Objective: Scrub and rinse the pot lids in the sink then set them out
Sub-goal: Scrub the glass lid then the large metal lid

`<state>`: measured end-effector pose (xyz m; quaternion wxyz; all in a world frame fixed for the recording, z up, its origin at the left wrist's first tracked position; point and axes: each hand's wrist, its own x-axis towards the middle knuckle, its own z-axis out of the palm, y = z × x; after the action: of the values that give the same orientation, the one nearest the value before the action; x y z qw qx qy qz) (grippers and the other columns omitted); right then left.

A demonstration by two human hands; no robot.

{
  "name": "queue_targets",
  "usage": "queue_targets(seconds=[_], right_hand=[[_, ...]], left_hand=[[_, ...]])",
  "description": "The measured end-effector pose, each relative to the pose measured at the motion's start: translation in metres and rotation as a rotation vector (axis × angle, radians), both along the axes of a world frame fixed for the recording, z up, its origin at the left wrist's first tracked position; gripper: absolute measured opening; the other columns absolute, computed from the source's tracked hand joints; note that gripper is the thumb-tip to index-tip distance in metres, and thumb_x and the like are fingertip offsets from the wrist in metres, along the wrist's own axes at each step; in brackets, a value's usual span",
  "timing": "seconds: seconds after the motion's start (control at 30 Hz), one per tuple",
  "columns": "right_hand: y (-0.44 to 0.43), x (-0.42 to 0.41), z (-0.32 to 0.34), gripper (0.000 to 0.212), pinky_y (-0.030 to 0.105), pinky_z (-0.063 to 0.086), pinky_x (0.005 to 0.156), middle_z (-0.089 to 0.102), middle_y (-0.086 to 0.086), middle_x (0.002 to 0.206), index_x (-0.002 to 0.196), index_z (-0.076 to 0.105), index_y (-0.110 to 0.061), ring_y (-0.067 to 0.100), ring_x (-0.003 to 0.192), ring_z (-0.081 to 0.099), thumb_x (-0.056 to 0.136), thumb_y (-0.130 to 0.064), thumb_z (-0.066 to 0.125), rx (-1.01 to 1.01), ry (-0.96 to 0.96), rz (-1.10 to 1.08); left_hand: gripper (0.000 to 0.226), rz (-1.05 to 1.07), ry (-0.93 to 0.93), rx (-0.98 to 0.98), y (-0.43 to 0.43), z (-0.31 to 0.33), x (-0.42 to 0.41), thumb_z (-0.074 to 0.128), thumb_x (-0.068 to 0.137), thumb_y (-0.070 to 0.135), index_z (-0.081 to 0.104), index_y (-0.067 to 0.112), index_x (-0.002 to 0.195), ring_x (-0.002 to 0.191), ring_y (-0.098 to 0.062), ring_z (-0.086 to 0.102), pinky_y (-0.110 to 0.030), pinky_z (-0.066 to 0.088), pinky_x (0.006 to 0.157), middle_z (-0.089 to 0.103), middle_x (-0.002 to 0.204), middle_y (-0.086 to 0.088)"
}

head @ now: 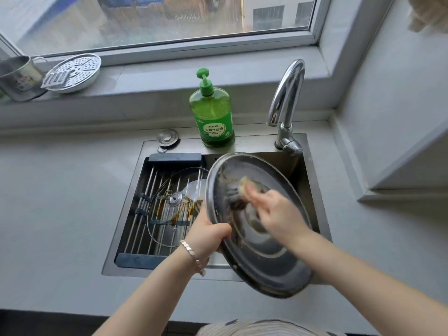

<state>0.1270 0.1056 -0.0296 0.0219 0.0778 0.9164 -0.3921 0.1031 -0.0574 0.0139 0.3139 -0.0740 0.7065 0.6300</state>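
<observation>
Pale grey counter [60, 190], smooth and matte, runs L to R under a wide window [169, 18] with a grey frame. The deep grey sill [150, 78] sits a step above the counter. Square steel sink [257, 143] is set into the counter, brushed finish. A chrome gooseneck faucet [288, 93] stands at its back R corner, w/ a round metal plug [167, 137] at back L.

A roll-up rack [145, 190] of thin steel rods w/ dark end bars covers the sink's L half. A glass lid [174, 207] lies flat on it: round, clear, metal knob in the centre, brown streaks on the glass.

A steel lid [261, 258], big, round and shallow-domed w/ a rolled rim, is held tilted over the R half of the sink. Dark grime is smeared on the face toward the camera.

Left hand [208, 235] has fingers curled round the lid's L edge, w/ a silver bracelet [194, 255] on the wrist. Right hand [276, 214] is blurred. It presses a yellowish sponge [243, 186] onto the lid's upper part, fingers bent over it. Exact finger lay can't be told.

Green clear plastic soap bottle [213, 112] w/ pump top stands on the back rim of the sink, between plug and faucet.

On the sill far L are a perforated steel steamer plate [77, 69] propped at a tilt, a small flat grater [57, 80] leaning on it, and a steel cup [17, 76] beside them.
</observation>
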Motion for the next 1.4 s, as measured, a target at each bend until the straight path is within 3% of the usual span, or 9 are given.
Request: queue_targets(seconds=[0.27,0.37,0.5,0.67,0.8,0.97,1.1,1.27,1.4], right_hand=[[-0.001,0.009,0.007,0.057,0.036,0.048,0.076,0.065,0.009,0.098,0.137,0.016,-0.052,0.024,0.078,0.058,0.094,-0.022,0.039,-0.046,0.045,0.164],[0.02,-0.008,0.001,0.051,0.041,0.049,0.078,0.067,0.018,0.103,0.133,0.024,-0.056,0.03,0.08,0.062,0.095,-0.025,0.04,0.013,-0.058,-0.019],[-0.013,0.017,0.008,0.055,0.047,0.047,0.094,0.068,0.01,0.112,0.112,0.036,-0.074,0.03,0.102,0.063,0.086,-0.026,0.043,-0.232,0.109,0.162],[0.017,-0.011,0.008,0.049,0.045,0.048,0.091,0.068,0.009,0.113,0.124,0.042,-0.055,0.026,0.101,0.063,0.093,-0.017,0.048,-0.148,0.006,-0.098],[-0.009,0.008,0.029,0.052,0.027,0.045,0.061,0.066,0.0,0.069,0.127,0.039,-0.045,0.002,0.051,0.05,0.091,-0.009,0.051,-0.098,0.171,0.136],[0.032,-0.028,0.028,0.042,0.038,0.049,0.086,0.068,0.012,0.112,0.132,0.047,-0.038,0.028,0.1,0.062,0.096,-0.018,0.045,-0.029,-0.007,-0.199],[-0.005,0.003,0.037,0.046,0.031,0.045,0.057,0.072,0.012,0.089,0.127,0.043,-0.044,0.007,0.051,0.049,0.094,-0.012,0.048,-0.124,0.089,0.119],[0.031,-0.031,0.028,0.042,0.026,0.042,0.07,0.068,0.003,0.104,0.129,0.046,-0.042,0.015,0.079,0.058,0.095,-0.017,0.048,-0.15,0.004,-0.221],[-0.002,-0.004,0.034,0.046,0.032,0.052,0.075,0.07,0.003,0.106,0.123,0.047,-0.05,0.015,0.079,0.064,0.094,-0.015,0.049,-0.242,0.085,0.046]], left_hand=[[0.056,-0.006,-0.041,0.102,0.002,-0.004,0.006,0.045,0.049,-0.005,0.05,0.007,0.104,0.049,-0.018,0.057,-0.025,0.044,0.046,0.06,0.058,-0.002],[0.053,-0.085,-0.02,0.084,0.005,-0.001,0.009,0.047,0.05,-0.004,0.049,0.011,0.101,0.057,-0.017,0.061,-0.031,0.05,0.055,0.06,0.067,-0.005],[0.057,-0.082,0.002,0.15,0.001,-0.001,0.006,0.044,0.051,-0.008,0.051,0.007,0.105,0.059,-0.012,0.064,-0.026,0.052,0.05,0.065,0.066,-0.001],[0.05,-0.181,0.003,0.071,0.001,0.001,0.007,0.047,0.052,-0.004,0.048,0.012,0.099,0.063,-0.018,0.06,-0.036,0.051,0.063,0.058,0.069,-0.005],[0.047,-0.15,-0.009,0.11,0.002,0.001,0.006,0.044,0.05,-0.007,0.05,0.012,0.093,0.06,-0.018,0.055,-0.03,0.046,0.057,0.056,0.061,-0.002],[0.059,-0.24,0.058,0.073,-0.001,0.003,0.014,0.045,0.053,-0.004,0.046,0.019,0.107,0.069,-0.016,0.059,-0.031,0.052,0.066,0.058,0.075,-0.004],[0.056,-0.215,0.048,0.077,-0.002,0.002,0.01,0.046,0.053,-0.005,0.045,0.019,0.103,0.06,-0.011,0.058,-0.026,0.051,0.058,0.059,0.064,0.004],[0.054,-0.229,0.068,0.083,-0.001,0.005,0.015,0.046,0.054,-0.005,0.047,0.017,0.102,0.059,-0.007,0.059,-0.025,0.053,0.06,0.059,0.064,0.004],[0.054,-0.197,0.075,0.093,-0.001,0.004,0.011,0.046,0.054,-0.005,0.047,0.021,0.101,0.064,-0.013,0.059,-0.029,0.052,0.062,0.058,0.07,-0.001]])
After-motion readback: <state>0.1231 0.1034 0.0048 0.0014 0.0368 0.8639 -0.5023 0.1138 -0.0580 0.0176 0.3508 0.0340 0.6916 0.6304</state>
